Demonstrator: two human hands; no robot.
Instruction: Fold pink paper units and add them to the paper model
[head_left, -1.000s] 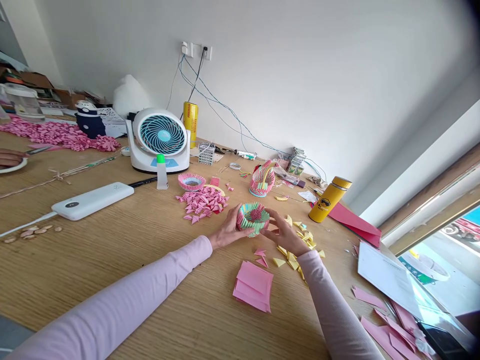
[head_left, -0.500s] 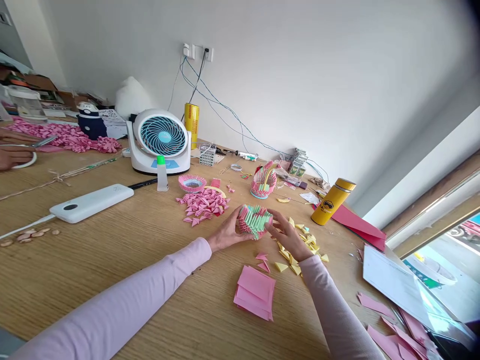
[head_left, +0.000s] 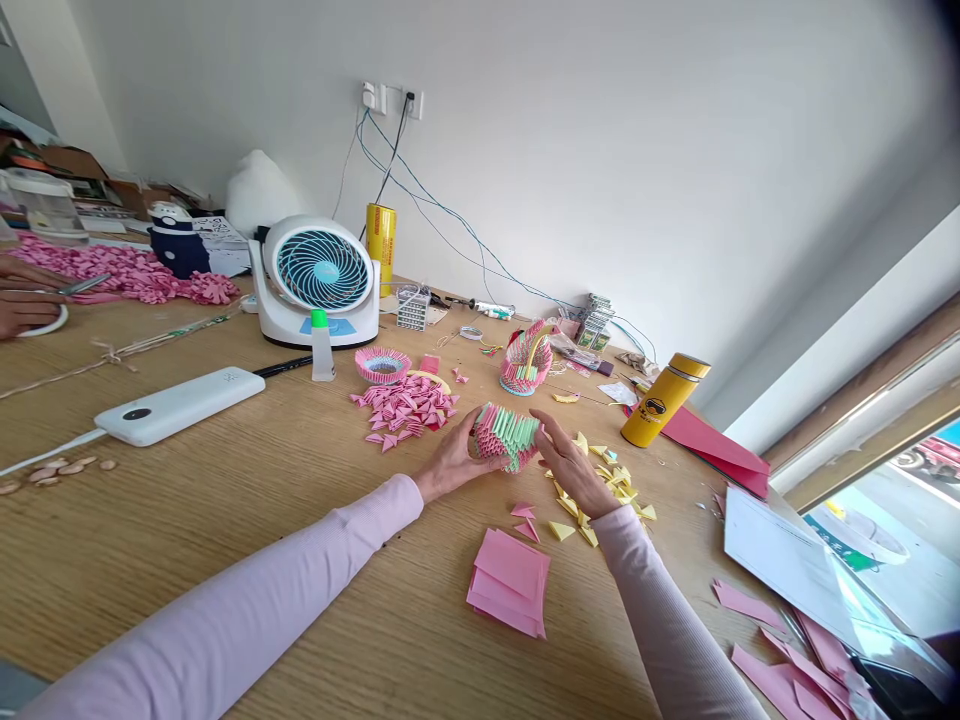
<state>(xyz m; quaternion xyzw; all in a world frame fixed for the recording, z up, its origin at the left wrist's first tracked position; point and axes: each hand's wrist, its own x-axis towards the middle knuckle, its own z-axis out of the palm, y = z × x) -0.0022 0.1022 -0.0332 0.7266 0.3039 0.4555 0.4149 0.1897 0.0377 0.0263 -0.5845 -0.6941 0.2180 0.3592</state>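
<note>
Above the table, a rounded origami piece (head_left: 510,437) made of interlocked pink and light green paper triangles is held between my two hands. My left hand (head_left: 454,460) grips its left side, with the thumb at the upper edge and the fingers underneath. Against its right side, my right hand (head_left: 570,462) has its fingers curved round the edge. Yellow folded paper triangles (head_left: 616,485) lie scattered under and beside my right hand. Nearer to me is a stack of pink paper sheets (head_left: 510,582), with a few pink folded pieces (head_left: 525,521) just behind it.
Pink triangles (head_left: 409,408) are heaped beside a pink paper bowl (head_left: 382,365). Behind stand a finished paper basket (head_left: 525,362), a fan (head_left: 322,280) and a glue bottle (head_left: 322,345). A yellow flask (head_left: 666,400) stands right. Another person's hand (head_left: 26,300) holds scissors at far left.
The origami piece has been turned and tilted a little, so its side pattern shows differently. My right hand's fingers have shifted along its right edge. The camera view has moved slightly.
</note>
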